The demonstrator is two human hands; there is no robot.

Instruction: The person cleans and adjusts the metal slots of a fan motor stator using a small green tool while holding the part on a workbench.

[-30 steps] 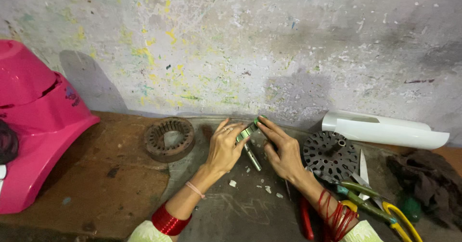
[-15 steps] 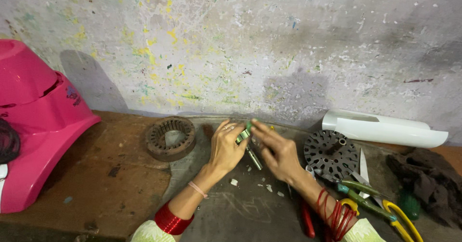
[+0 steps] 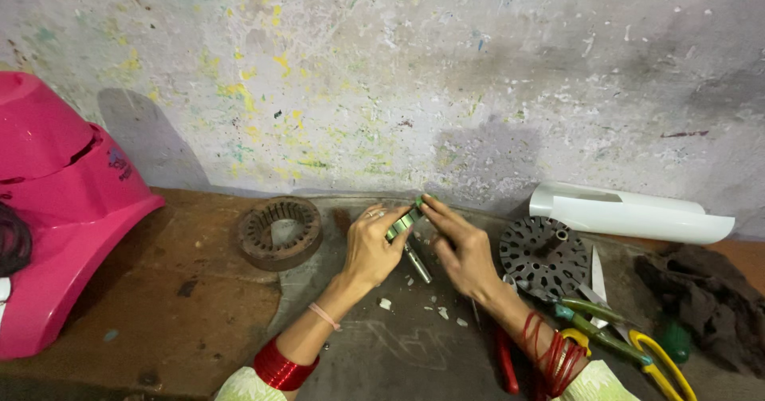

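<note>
- Where the bench meets it, a paint-flecked grey wall (image 3: 446, 74) fills the upper half of the head view.
- Rusty brown bench top (image 3: 119, 305) is seen on the left; a grey metal sheet (image 3: 398, 353) is laid under the hands.
- Pink moulded housing (image 3: 56, 210) is set at far left, well apart from the hands.
- White curved plastic cover (image 3: 629, 214) is laid against the wall on the right.
- Dark rag (image 3: 701, 297) is bunched at far right.
- Rusty ring-shaped stator core (image 3: 280, 232) is placed just left of the left hand, apart from it.
- Dark slotted rotor disc (image 3: 543, 253) is placed just right of the right hand.
- Yellow-handled scissors (image 3: 637, 345), green-handled pliers (image 3: 594, 312) and a red-handled tool (image 3: 504, 357) are piled near the right forearm.
- Left hand (image 3: 369, 249) and right hand (image 3: 464, 251) are raised together at the sheet's far edge.
- Small green-and-silver part (image 3: 405, 222) is pinched between both hands; fingers of both are closed on its ends. It is held just above the sheet, tilted.
- Short metal shaft (image 3: 417, 264) lies on the sheet between the hands, below the part.
- White chips (image 3: 442, 313) are scattered on the sheet nearby.
</note>
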